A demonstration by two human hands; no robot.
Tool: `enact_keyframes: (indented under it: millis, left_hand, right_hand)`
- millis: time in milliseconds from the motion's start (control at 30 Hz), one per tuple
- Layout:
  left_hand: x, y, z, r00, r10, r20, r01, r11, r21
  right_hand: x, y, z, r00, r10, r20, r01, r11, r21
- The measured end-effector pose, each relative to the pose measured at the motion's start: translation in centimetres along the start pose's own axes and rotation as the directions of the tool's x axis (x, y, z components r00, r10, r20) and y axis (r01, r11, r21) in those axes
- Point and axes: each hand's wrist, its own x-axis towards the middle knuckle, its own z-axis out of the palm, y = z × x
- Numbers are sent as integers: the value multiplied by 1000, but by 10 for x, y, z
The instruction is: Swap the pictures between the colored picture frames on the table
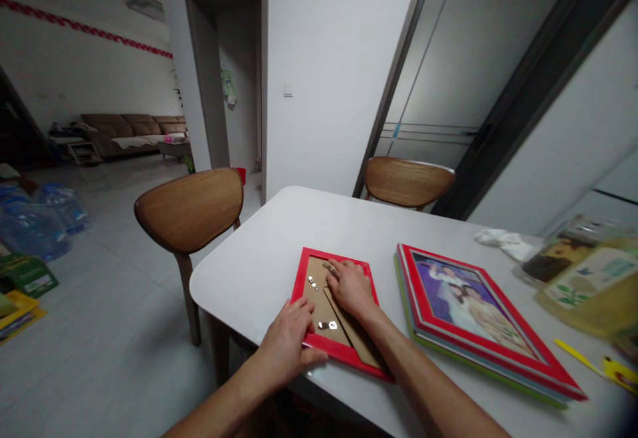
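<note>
A red picture frame (300, 278) lies face down on the white table, its brown backing board (319, 302) showing. Metal fittings sit on the board, among them a hanger (327, 325) near the front and a small clip (313, 283) at the left. My left hand (289, 338) grips the frame's near-left corner, thumb along the front edge and fingers over the left side. Bent over the board's far part, my right hand (351, 286) has its fingertips pressed on another metal clip (329, 269), partly covered. A folding brown stand leg (361, 335) runs beneath my right forearm.
To the right lies a stack of frames, topped by a red-framed photo (463, 302). Beyond it are a white cloth (506, 244), a jug of yellow liquid (588, 285) and a yellow tool (578, 355). Wooden chairs (192, 209) stand at the table's left and far sides.
</note>
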Motion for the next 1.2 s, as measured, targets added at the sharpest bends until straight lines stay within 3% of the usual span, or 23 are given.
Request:
enact_keyframes:
  millis: [267,467,567,700,800,867,933,1200]
  left_hand:
    - [13,-8,2,998,8,-60,-11,999,-47]
    - [10,-7,1,996,-6,-89,-4,993,-116]
    - [12,-6,0,986,-46,-159,3,964,-265]
    - [24,-2,-3,931,-191,-312,-27,816,-578]
    - [33,0,-7,895,-333,-297,-33,613,-789]
    - [34,-4,-11,885,-401,-237,-8,496,-868]
    - [29,-14,-18,874,-444,-199,25,449,-893]
    - [-4,-74,-58,795,-579,-182,222,556,-801]
  right_hand:
    - [-43,13,-15,996,-70,61,68,997,34]
    - [-36,11,-21,995,-72,65,63,988,139]
    - [-32,10,-36,996,-79,38,74,990,117]
    - [-35,-5,-64,995,-97,-26,100,986,137]
    - [-41,-19,-76,985,-154,-78,168,961,220]
    - [-45,-21,-76,980,-170,-100,192,938,288]
    - [-47,-14,-68,984,-153,-91,175,930,322]
    - [-54,35,-27,999,21,27,-21,1000,12]
